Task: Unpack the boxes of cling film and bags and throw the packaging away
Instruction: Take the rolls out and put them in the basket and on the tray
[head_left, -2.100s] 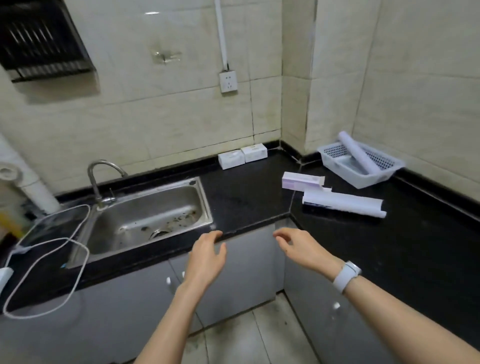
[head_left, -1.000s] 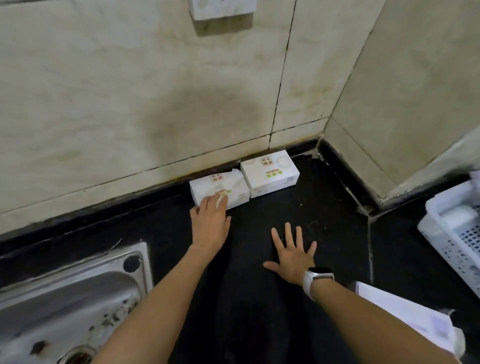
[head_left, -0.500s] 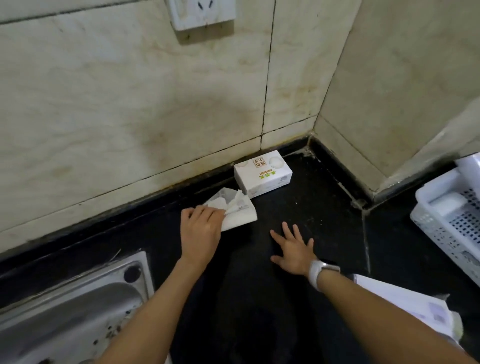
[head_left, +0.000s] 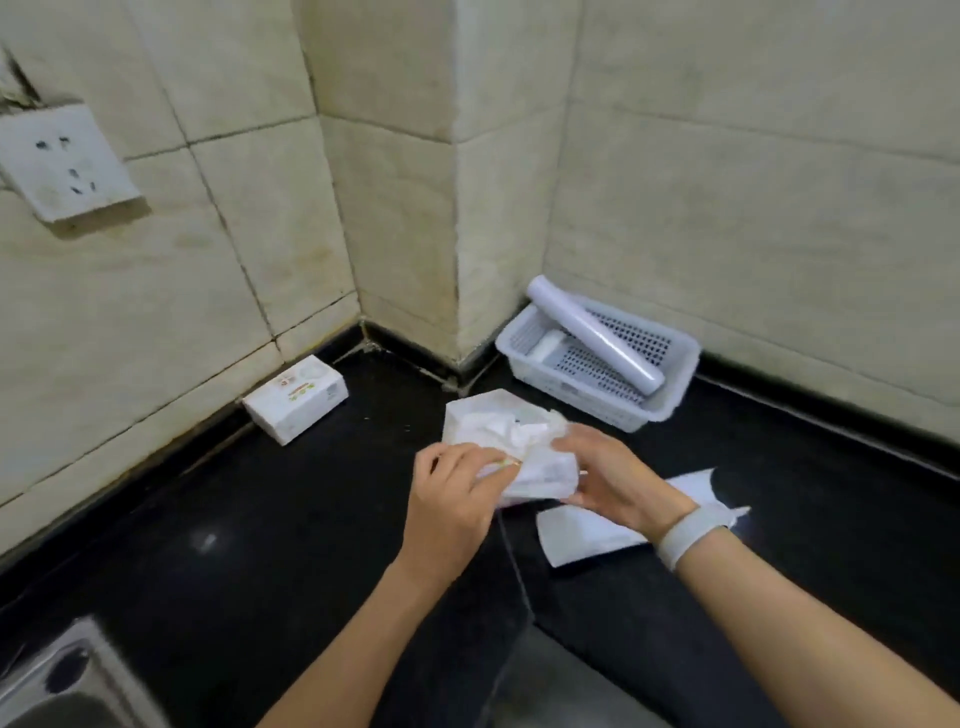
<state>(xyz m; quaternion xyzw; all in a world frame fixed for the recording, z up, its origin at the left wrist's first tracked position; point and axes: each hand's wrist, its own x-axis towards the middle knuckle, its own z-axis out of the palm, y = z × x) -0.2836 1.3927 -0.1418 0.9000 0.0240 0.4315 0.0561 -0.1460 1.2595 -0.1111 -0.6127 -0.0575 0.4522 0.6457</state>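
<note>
White box (head_left: 511, 452), opened end up, held by both hands.

Left hand (head_left: 457, 483), right hand (head_left: 608, 475): both grips closed, close together.

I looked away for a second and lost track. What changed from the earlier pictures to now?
The left hand took the near box from the wall and brought it toward the person; the right hand, flat on the counter before, now grips it too. The second box stays by the wall, the roll in the basket.
</note>
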